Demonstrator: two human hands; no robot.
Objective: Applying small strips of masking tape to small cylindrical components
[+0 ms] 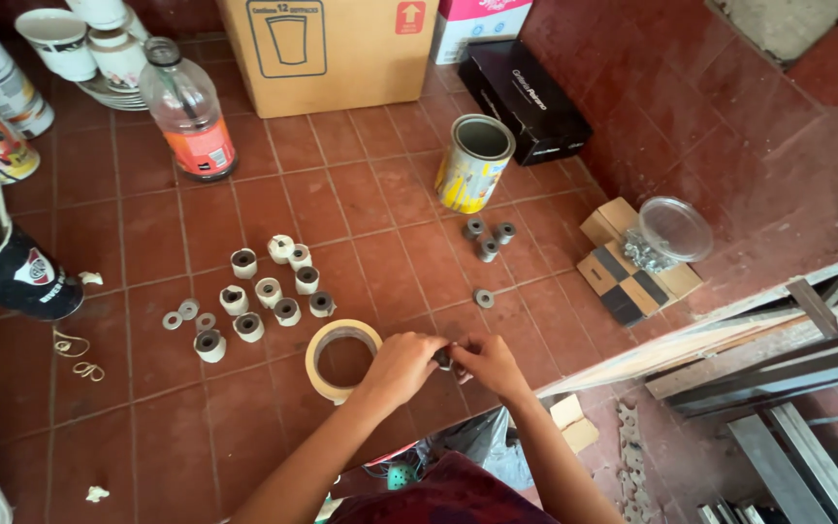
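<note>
Here, a small metal ring (444,360) is pinched between the left hand (402,366) and right hand (490,363), fingers curled, just beside a tape roll (338,358) on the tiled tabletop (390,262).

A small dark metal ring (444,360) sits pinched between the fingertips of the left hand (402,365) and the right hand (490,363) — mostly hidden, its shape hard to tell — near the tiled counter's front edge, just right of the tape roll (341,359).
</note>
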